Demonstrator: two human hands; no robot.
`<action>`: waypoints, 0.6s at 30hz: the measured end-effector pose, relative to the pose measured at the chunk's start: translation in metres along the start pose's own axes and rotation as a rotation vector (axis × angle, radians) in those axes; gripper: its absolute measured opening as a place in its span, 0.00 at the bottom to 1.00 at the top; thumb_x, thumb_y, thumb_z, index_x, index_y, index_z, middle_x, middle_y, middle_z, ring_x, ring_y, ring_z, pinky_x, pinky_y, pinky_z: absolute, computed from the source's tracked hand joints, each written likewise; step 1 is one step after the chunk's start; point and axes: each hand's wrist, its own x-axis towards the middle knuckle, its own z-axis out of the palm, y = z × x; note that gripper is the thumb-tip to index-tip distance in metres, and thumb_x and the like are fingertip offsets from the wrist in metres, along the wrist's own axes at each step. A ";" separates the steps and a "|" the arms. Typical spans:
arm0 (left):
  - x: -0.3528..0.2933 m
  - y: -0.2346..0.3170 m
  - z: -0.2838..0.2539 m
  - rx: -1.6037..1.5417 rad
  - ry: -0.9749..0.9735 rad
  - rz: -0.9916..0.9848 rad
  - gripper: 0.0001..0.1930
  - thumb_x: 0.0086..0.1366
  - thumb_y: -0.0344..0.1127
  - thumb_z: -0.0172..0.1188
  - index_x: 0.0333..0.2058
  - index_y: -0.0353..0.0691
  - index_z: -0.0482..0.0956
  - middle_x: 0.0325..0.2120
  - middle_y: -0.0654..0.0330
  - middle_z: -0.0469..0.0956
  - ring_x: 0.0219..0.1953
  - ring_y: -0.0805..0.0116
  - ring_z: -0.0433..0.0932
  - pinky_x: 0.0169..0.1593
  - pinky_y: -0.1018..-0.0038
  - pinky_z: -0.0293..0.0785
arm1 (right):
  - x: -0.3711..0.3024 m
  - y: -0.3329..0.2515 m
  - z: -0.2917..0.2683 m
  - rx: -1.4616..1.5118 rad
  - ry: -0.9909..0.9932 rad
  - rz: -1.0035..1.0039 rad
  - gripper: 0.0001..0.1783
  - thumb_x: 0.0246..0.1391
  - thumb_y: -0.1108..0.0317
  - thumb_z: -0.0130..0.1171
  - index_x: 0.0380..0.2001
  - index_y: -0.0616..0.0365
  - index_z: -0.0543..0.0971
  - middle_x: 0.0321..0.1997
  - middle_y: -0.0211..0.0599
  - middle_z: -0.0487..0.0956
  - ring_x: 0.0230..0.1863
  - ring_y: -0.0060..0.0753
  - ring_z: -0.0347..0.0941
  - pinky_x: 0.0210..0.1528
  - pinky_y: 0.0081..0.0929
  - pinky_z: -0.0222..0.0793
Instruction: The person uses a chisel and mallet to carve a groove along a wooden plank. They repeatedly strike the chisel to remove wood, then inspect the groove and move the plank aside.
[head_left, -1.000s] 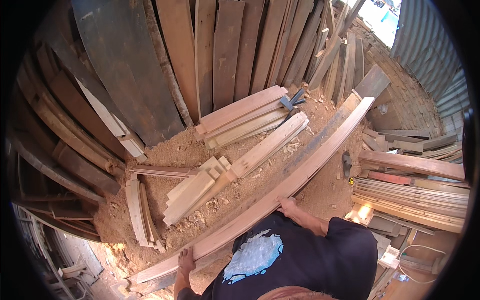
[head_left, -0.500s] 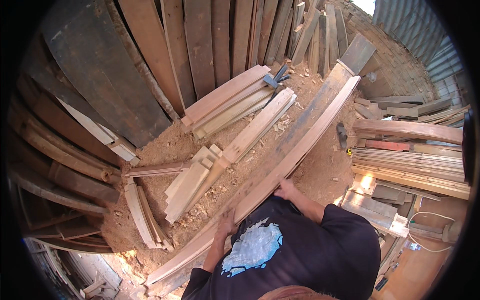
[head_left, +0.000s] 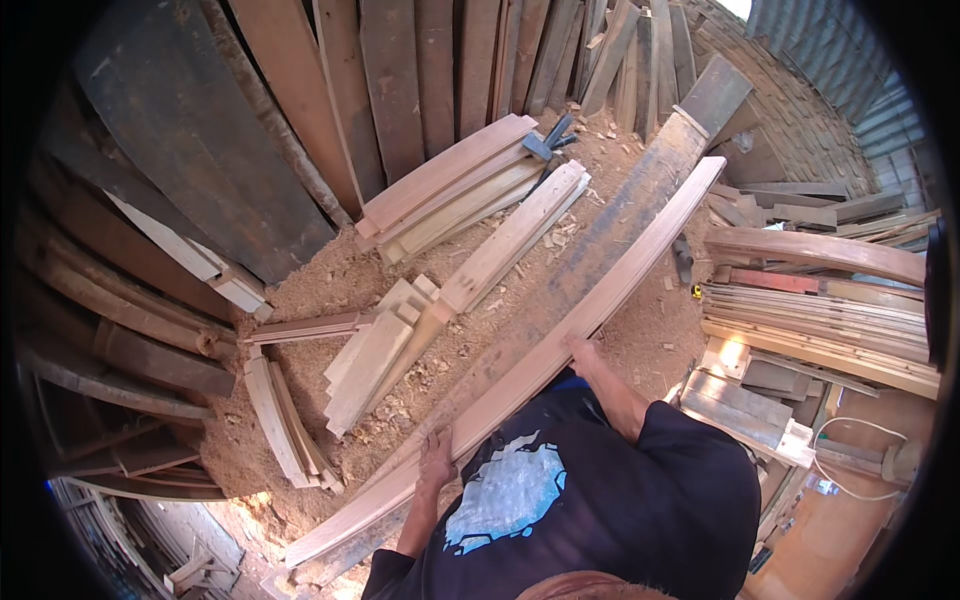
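Observation:
A long pinkish plank lies diagonally in front of me, from lower left to upper right, along a darker, worn timber beam. My left hand grips its near-left part, fingers laid over the upper face. Further up, on the edge facing me, my right hand is closed on the same plank, its fingertips partly hidden. The plank's broad face is turned upward, with lengthwise lines along its near edge.
Sawdust and shavings cover the ground. Beyond the beam lie cut boards, short wood blocks and a blue-grey hammer. Large boards lean behind. Stacked strips and a yellow tape measure are at right.
The plank has rolled a little, showing more of its broad face. My left hand has slid toward the near-left end, and my right hand has moved slightly up and right along it.

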 end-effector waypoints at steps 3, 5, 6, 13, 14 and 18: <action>-0.001 -0.020 0.003 0.017 0.030 0.013 0.53 0.47 0.32 0.71 0.72 0.48 0.55 0.68 0.38 0.57 0.69 0.34 0.58 0.73 0.51 0.55 | -0.017 -0.004 0.012 -0.086 -0.028 0.069 0.37 0.49 0.65 0.73 0.61 0.63 0.71 0.61 0.48 0.76 0.58 0.47 0.75 0.57 0.56 0.73; 0.000 -0.023 0.004 0.003 0.099 -0.017 0.53 0.46 0.31 0.71 0.72 0.47 0.55 0.67 0.37 0.57 0.67 0.34 0.60 0.72 0.50 0.56 | -0.016 -0.013 0.022 -0.103 -0.077 0.095 0.37 0.48 0.66 0.74 0.61 0.62 0.71 0.62 0.48 0.75 0.60 0.47 0.74 0.60 0.56 0.70; 0.001 -0.021 0.004 -0.005 0.134 -0.030 0.53 0.46 0.30 0.71 0.72 0.47 0.55 0.66 0.37 0.58 0.67 0.34 0.61 0.71 0.50 0.57 | -0.017 -0.017 0.030 -0.087 -0.095 0.099 0.37 0.48 0.66 0.74 0.60 0.62 0.71 0.62 0.47 0.75 0.61 0.47 0.73 0.62 0.57 0.69; 0.005 -0.008 0.014 0.206 0.429 -0.124 0.57 0.43 0.37 0.76 0.72 0.47 0.54 0.63 0.37 0.60 0.62 0.34 0.62 0.67 0.41 0.55 | 0.031 -0.006 0.055 0.087 -0.396 0.150 0.33 0.52 0.66 0.73 0.59 0.58 0.73 0.63 0.43 0.75 0.61 0.46 0.73 0.66 0.57 0.64; 0.003 -0.004 0.009 0.193 0.405 -0.151 0.58 0.43 0.39 0.76 0.73 0.47 0.54 0.63 0.36 0.59 0.63 0.34 0.61 0.67 0.40 0.53 | 0.026 -0.010 0.057 0.092 -0.431 0.146 0.32 0.53 0.65 0.72 0.59 0.57 0.73 0.63 0.42 0.75 0.60 0.45 0.73 0.65 0.57 0.65; 0.011 0.017 -0.013 0.259 0.336 -0.121 0.61 0.44 0.47 0.76 0.74 0.49 0.50 0.64 0.36 0.59 0.66 0.33 0.57 0.69 0.38 0.48 | 0.013 -0.012 0.053 0.103 -0.441 0.142 0.26 0.56 0.65 0.71 0.56 0.56 0.75 0.56 0.39 0.79 0.56 0.44 0.76 0.59 0.54 0.71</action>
